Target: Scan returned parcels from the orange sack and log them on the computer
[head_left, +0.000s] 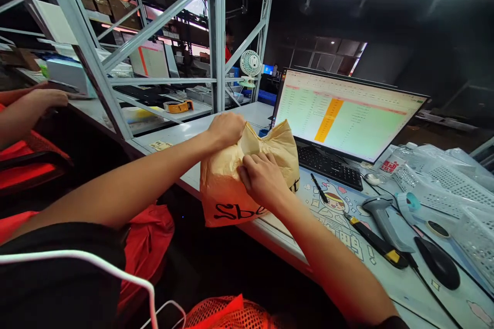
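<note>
A yellowish plastic bag [227, 193] with black lettering hangs partly over the front edge of the desk. My left hand [228, 129] is closed on its upper rim at the far left side. Lower and nearer to me, my right hand [264, 177] has its fingers curled against the bag's front at the opening, gripping the material. Between the two hands the mouth gapes a little; what lies inside is hidden. Some of the lettering is covered by my right hand and wrist.
Behind the bag stand a monitor [339, 113] and a black keyboard [328, 164]. On the right lie a box cutter [378, 241], a barcode scanner [388, 223], a mouse [437, 262] and white plastic baskets [436, 180]. A metal post [219, 36] rises at the back. Another person's hand [48, 98] is at left.
</note>
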`<state>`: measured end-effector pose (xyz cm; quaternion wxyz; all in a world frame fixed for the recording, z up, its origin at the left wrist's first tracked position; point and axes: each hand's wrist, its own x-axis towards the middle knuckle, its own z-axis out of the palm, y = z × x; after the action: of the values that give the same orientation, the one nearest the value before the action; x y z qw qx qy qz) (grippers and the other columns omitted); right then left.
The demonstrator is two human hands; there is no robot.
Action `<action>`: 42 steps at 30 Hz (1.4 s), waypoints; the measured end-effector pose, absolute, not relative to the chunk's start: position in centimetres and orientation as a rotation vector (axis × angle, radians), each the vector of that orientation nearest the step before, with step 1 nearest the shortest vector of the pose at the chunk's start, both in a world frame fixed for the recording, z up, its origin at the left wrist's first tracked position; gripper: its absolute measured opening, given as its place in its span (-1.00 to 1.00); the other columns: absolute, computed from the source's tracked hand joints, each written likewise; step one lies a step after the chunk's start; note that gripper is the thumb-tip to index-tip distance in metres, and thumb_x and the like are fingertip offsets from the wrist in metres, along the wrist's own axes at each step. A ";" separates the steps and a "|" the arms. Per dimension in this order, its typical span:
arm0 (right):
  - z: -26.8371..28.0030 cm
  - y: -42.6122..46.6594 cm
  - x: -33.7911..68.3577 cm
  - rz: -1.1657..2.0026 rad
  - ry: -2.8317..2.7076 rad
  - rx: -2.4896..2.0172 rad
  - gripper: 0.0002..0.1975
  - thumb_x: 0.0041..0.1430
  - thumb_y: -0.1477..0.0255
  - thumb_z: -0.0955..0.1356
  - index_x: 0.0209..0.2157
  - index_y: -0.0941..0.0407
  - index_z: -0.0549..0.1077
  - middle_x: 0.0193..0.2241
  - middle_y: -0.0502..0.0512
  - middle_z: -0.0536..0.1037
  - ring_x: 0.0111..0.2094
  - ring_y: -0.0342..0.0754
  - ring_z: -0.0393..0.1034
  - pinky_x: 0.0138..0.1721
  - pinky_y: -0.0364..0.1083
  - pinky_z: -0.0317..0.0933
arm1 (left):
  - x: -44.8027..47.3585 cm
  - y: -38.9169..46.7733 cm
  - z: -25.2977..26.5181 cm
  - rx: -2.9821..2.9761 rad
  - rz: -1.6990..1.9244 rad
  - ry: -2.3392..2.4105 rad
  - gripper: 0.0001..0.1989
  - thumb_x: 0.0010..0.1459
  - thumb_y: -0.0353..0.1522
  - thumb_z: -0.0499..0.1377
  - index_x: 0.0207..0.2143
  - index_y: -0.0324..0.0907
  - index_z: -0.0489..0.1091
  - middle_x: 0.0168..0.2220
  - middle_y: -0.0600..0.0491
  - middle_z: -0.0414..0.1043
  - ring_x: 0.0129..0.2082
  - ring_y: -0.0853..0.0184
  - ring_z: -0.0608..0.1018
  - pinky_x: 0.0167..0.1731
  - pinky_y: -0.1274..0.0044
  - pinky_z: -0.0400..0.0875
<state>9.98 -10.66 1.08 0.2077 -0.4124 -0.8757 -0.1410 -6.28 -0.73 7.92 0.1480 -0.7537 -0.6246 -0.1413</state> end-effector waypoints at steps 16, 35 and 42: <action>5.1 -6.8 8.3 -0.596 -2.408 -1.231 -0.65 0.45 0.19 0.40 -0.06 0.22 0.59 -0.01 0.39 0.67 0.11 0.25 0.51 0.19 0.20 0.23 | -3.5 1.2 9.7 -2.195 -0.336 -1.944 -0.57 0.37 -0.30 0.15 0.16 -0.36 0.55 0.08 -0.40 0.62 0.10 -0.07 0.66 -0.01 0.38 0.52; 2.7 -12.6 5.3 -0.330 -2.596 -1.270 -0.60 0.56 0.37 0.21 -0.10 0.18 0.67 -0.19 0.26 0.74 -0.16 0.11 0.67 0.23 0.13 0.17 | -7.1 3.9 9.1 -2.104 -0.462 -1.706 -0.38 0.56 -0.06 -0.20 0.19 -0.23 0.50 0.01 -0.31 0.65 0.12 -0.13 0.65 0.06 0.26 0.47; 1.2 -16.4 6.8 -0.354 -2.720 -1.095 -0.72 0.47 0.41 0.31 -0.23 0.17 0.65 -0.28 0.21 0.73 -0.27 0.07 0.62 0.09 0.09 0.21 | -10.4 4.2 9.2 -2.005 -0.512 -1.732 -0.40 0.54 -0.14 -0.21 0.18 -0.22 0.51 -0.06 -0.31 0.67 0.05 -0.16 0.68 -0.03 0.27 0.48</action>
<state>6.84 -16.40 1.25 0.0942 -0.3690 -0.9169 -0.1194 -10.45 4.20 9.22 0.2197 -0.7250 -0.6260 -0.1851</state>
